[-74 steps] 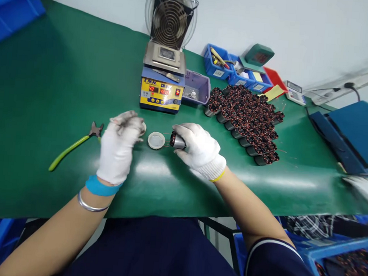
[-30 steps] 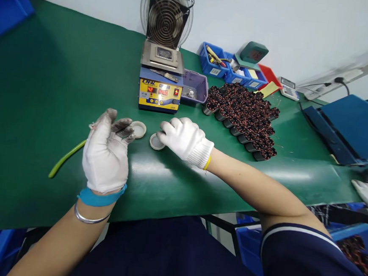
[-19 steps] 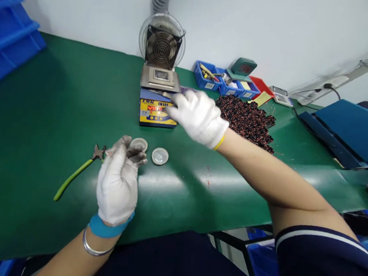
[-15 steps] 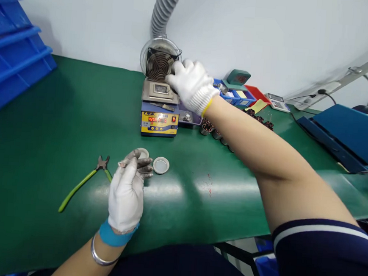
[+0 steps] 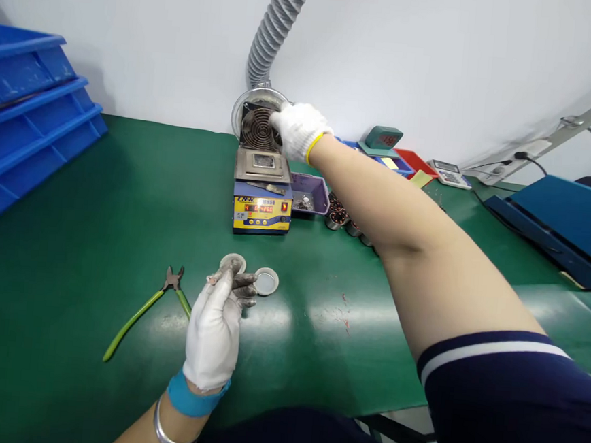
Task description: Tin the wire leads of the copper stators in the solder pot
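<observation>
My left hand [image 5: 218,328], in a white glove with grey-stained fingertips, is over the green mat beside two small round dishes. Its thumb and forefinger are pinched together in front of the left dish [image 5: 233,263]; what they hold, if anything, is hidden. The right dish [image 5: 266,282] lies just past the other fingertips. Stretched far forward, my right hand [image 5: 300,132] in a clean white glove is at the side of the small fan [image 5: 258,128]. Its fingers are curled and what they hold is hidden. Below the fan stands a solder pot [image 5: 262,208] with a lit red display.
Green-handled cutters [image 5: 172,280] lie open at left. A purple tray [image 5: 310,194] and several wound motor stators [image 5: 337,218] sit right of the pot. Blue crates [image 5: 31,132] are stacked at left; a grey hose [image 5: 280,29] hangs behind. A calculator [image 5: 450,173] lies at far right.
The view has shifted, so the bench sits lower and slightly right in the picture. My right hand has moved a little left against the fan, uncovering more of the purple tray. My left hand keeps its pinch.
</observation>
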{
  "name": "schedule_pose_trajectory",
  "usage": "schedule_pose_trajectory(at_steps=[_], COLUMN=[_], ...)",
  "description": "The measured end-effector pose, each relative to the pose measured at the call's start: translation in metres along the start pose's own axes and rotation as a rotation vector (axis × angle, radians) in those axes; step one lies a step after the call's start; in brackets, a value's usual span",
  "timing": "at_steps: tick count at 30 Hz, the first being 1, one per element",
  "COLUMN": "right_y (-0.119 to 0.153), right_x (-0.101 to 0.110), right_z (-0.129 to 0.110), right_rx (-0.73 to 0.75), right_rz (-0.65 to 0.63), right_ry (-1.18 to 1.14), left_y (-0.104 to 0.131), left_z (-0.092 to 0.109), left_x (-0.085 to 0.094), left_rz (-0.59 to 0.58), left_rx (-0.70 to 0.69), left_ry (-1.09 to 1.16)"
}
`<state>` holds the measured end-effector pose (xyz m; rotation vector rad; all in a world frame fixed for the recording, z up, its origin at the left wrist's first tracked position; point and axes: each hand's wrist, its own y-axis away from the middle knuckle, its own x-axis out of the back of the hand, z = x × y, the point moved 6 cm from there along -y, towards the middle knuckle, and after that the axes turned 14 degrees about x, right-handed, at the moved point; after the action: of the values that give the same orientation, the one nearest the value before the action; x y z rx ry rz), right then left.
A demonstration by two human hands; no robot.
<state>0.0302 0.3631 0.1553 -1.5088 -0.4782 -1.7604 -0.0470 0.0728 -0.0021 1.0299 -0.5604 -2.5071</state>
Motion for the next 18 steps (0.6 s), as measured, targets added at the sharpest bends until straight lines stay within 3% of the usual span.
schedule_pose_trajectory(at_steps=[5, 9, 12, 15, 18], right_y=[-0.007, -0.01, -0.003, 0.023, 0.072], right_x=[0.005, -0.006, 0.003, 0.026, 0.034], right_z=[0.006, -0.007, -0.008, -0.007, -0.023], right_rx=[-0.173, -0.183, -0.181, -0.192, -0.233], right_rz=[-0.003, -0.025, 0.018, 0.184, 0.303], right_ry=[-0.074, -0.121, -0.161, -0.279, -0.494], left_y=[-0.003, -0.004, -0.003, -0.002, -0.004], left_z=[-0.003, -0.004, -0.003, -0.002, -0.003], left_x=[0.0, 0.0, -0.001, -0.002, -0.009], left_rz=[-0.027, -0.037, -0.036, -0.057, -0.101], left_rx=[0.023, 0.022, 0.005, 0.015, 0.043], left_ry=[-0.002, -0.01, -0.025, -0.044, -0.103])
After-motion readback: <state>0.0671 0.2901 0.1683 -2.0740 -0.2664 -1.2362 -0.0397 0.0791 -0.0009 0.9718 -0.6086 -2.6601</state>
